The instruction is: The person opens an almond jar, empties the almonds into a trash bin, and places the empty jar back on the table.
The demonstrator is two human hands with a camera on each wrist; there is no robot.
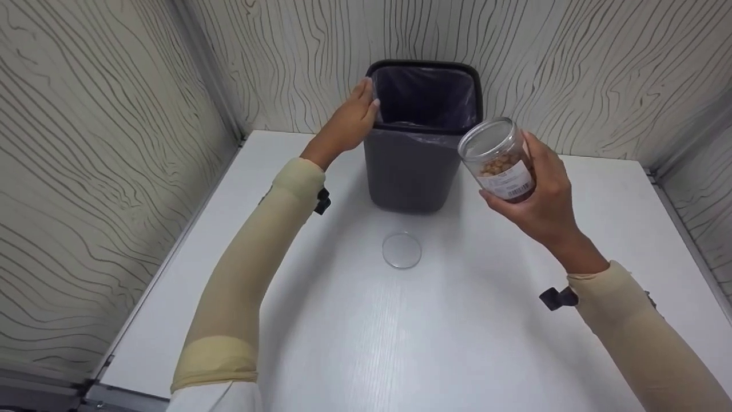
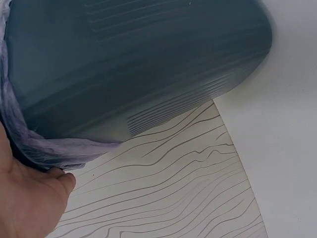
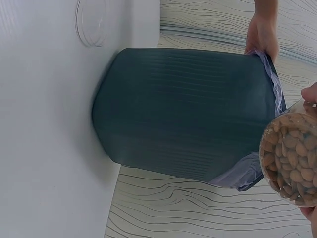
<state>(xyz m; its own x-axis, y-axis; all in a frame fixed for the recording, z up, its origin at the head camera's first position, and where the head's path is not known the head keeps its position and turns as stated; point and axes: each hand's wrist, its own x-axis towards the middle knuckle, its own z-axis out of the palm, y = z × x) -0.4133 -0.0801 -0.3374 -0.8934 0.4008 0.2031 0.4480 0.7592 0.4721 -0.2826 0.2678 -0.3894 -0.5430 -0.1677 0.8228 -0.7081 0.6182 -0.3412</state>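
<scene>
R hand has a firm wraparound hold on the clear jar: thumb along its near left side, fingers round the far right side, spread approx as wide as the jar itself, w/ no visible gap btwn palm & plastic. Jar is up off the table, tilted, top end leaning far & left twd the bin; in head view it overlaps the bin's near right corner, but can't tell if the two touch. Brown nuts sit in the lower part of the jar, behind a white label w/ barcode; R wrist view looks at the jar's base & shows them as almonds, packed against the clear plastic. L hand is at the bin's left rim, thumb on one side & fingers bent round the other, so only a narrow opening, filled by the rim & the purplish liner folded over it. Bin is dk grey, stands on the far part of the table, nr the patterned wall, mouth up. A clear round disc lies flat on the table, just near of the bin, well apart from both hands. Both forearms wear beige sleeves, each w/ a sm. black device nr the wrist.
</scene>
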